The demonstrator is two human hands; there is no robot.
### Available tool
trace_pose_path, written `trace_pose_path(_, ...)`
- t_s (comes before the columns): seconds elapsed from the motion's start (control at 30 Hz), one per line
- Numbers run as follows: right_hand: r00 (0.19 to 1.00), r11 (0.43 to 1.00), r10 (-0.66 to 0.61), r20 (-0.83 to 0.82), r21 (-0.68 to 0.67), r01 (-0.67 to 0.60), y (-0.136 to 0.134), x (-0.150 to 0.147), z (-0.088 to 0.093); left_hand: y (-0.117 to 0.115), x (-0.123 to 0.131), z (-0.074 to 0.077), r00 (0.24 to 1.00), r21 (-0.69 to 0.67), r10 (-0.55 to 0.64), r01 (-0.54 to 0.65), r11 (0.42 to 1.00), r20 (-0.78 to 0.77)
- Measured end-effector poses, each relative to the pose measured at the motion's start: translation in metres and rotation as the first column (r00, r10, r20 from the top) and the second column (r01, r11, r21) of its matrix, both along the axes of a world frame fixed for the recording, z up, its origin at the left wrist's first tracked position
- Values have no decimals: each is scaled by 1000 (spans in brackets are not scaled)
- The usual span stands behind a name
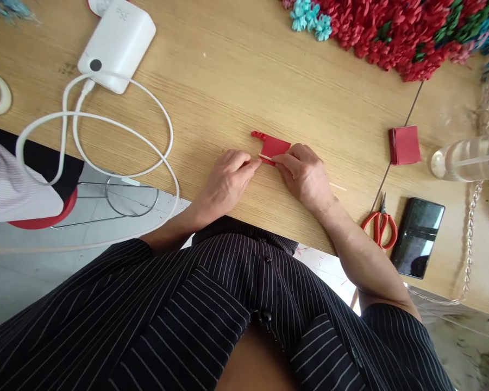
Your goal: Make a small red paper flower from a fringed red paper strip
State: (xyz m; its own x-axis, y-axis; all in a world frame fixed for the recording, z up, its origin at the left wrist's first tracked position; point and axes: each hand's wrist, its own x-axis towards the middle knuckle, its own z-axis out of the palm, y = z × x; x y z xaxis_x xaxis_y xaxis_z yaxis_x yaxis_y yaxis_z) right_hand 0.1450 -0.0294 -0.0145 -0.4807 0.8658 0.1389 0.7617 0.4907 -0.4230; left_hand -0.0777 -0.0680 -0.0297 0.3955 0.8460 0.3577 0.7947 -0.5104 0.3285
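On wood desk [212,92], L hand [227,182] pinches thin stick [264,157] end, R hand [303,176] pinches red paper [274,145], fingertips partly hidden

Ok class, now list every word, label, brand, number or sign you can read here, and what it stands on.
Nothing can be read. The white corded device bears one small faint mark on top, too blurred to read. The black phone shows none.

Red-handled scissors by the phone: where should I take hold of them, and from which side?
Grip the red loop handles from the side of your right hand. The scissors lie flat and shut, handles toward you, blades pointing away, and the phone sits close on their far side.
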Motion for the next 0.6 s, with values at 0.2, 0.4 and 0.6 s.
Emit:
trace_pose_path(0.2,1000,1000,16,-17,4,-16,2,0,-6,4,1,-2,1000,-37,14,-13,999,15)
trace_pose_path(0.4,1000,1000,3,-9,-18,-4,4,-1,-6,11,2,1,999,-25,17,-18,1000,-43)
trace_pose_path(0.6,1000,1000,10,19,12,-11,5,-4,-4,31,6,11,995,-173,36,-52,983,-97)
